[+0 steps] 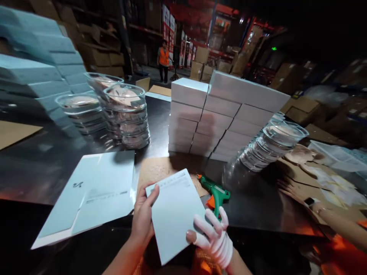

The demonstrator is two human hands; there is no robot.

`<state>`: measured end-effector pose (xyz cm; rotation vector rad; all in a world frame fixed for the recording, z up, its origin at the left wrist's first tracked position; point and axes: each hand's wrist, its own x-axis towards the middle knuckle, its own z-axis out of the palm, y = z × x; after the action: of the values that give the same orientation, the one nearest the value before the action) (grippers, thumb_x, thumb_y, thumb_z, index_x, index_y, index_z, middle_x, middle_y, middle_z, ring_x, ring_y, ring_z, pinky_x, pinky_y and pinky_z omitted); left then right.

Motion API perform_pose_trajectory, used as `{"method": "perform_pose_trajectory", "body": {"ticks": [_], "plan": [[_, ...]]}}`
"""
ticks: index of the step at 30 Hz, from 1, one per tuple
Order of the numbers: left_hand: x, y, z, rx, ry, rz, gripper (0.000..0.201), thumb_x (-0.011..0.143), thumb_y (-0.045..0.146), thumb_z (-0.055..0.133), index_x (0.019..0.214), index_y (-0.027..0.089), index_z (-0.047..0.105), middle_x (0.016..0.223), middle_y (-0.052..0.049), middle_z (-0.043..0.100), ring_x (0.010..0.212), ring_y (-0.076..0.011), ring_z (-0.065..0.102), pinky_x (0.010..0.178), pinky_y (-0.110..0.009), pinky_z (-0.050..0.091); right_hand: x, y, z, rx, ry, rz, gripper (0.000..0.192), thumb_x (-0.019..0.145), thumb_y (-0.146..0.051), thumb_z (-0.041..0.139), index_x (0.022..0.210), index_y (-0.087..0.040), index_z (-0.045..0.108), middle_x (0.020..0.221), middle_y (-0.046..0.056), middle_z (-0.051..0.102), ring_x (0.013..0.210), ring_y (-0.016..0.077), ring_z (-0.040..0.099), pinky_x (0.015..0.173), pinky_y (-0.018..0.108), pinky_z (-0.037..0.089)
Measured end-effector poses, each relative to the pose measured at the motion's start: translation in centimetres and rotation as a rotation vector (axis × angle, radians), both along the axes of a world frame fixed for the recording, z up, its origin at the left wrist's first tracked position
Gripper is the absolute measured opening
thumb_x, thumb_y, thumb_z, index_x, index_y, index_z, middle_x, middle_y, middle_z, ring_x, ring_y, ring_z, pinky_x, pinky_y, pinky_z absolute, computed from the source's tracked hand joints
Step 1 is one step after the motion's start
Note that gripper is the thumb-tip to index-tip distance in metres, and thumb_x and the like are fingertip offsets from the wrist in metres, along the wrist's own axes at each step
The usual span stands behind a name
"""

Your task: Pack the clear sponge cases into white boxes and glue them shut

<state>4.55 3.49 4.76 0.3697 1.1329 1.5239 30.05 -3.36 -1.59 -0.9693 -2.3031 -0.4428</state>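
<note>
A dim warehouse stands around my dark table [249, 208], whose front edge runs just before me. At far left, white boxes [43, 72] rise in a tall, blurred stack. Right of them stand clear round containers [133, 128] in several piles, the top ones open-rimmed, with pale pieces inside that I cannot make out. Nearer, a folded white sheet [100, 175] lies flat, its front corner jutting past the table edge; bare tabletop shows between it and the containers. My bare left hand [145, 210] grips the white printed piece [176, 217] by its left side, thumb on top, holding it tilted over the front edge; whether it is a card or a thin box I cannot tell. Brown cardboard [156, 168] lies beyond it, and farther back a wall of white boxes [206, 118] bounds my reach. My gloved right hand [213, 236] has its fingers spread, the thumb's exposed tip over the piece's right edge. Just beyond those fingers lies a green glue gun [216, 191]. Dark tabletop stretches right from there, below more clear containers [266, 145] stacked at a lean, pale contents at the top. At far right, a co-worker's arm [323, 212] reaches over cardboard near a clear bin [335, 154].
</note>
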Motion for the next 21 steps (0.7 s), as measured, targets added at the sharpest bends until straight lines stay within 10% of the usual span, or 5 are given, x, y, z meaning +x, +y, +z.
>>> {"method": "perform_pose_trajectory", "body": {"ticks": [6, 10, 15, 18, 21], "plan": [[-2.1, -1.2, -0.3, 0.239, 0.016, 0.129, 0.065, 0.085, 0.075, 0.072, 0.133, 0.036, 0.053, 0.130, -0.006, 0.066, 0.119, -0.0221, 0.067, 0.088, -0.032, 0.061, -0.7, 5.8, 10.3, 0.246, -0.135, 0.107, 0.037, 0.094, -0.043, 0.076, 0.129, -0.040, 0.066, 0.115, -0.002, 0.083, 0.102, 0.0253, 0.079, 0.125, 0.060, 0.037], [-4.6, -3.3, -0.3, 0.416, 0.328, 0.573, 0.059, 0.079, 0.055, 0.087, 0.118, 0.029, 0.052, 0.129, -0.005, 0.061, 0.121, -0.0209, 0.062, 0.091, -0.032, 0.059, -4.0, 12.6, 21.1, 0.430, -0.078, 0.029, 0.043, 0.096, -0.031, 0.072, 0.137, -0.037, 0.062, 0.131, 0.002, 0.077, 0.127, 0.0291, 0.070, 0.131, 0.062, 0.028], [-6.0, -5.4, -0.4, 0.477, 0.614, 0.764, 0.053, 0.076, 0.047, 0.084, 0.109, 0.028, 0.048, 0.126, -0.006, 0.062, 0.121, -0.0289, 0.066, 0.099, -0.053, 0.061, -9.7, 22.5, 34.9, 0.387, -0.011, -0.265, 0.055, 0.091, -0.030, 0.074, 0.138, -0.004, 0.060, 0.149, 0.018, 0.062, 0.146, 0.0415, 0.052, 0.126, 0.066, 0.030], [-6.8, -6.1, -0.9, 0.440, 0.641, 0.742, 0.054, 0.069, 0.036, 0.088, 0.107, 0.033, 0.050, 0.126, -0.003, 0.063, 0.128, -0.0341, 0.064, 0.109, -0.067, 0.055, -12.0, 27.6, 38.7, 0.259, 0.002, -0.376, 0.056, 0.112, -0.044, 0.031, 0.105, 0.001, 0.063, 0.150, 0.019, 0.057, 0.148, 0.0390, 0.047, 0.111, 0.048, 0.048], [-7.5, -6.6, -0.9, 0.333, 0.585, 0.702, 0.053, 0.064, 0.033, 0.090, 0.105, 0.034, 0.055, 0.118, -0.003, 0.065, 0.129, -0.0386, 0.063, 0.115, -0.073, 0.048, -12.6, 31.2, 39.0, 0.176, -0.146, -0.500, 0.058, 0.105, -0.056, 0.054, 0.109, 0.001, 0.063, 0.142, 0.024, 0.060, 0.139, 0.0420, 0.055, 0.115, 0.061, 0.044]]}}
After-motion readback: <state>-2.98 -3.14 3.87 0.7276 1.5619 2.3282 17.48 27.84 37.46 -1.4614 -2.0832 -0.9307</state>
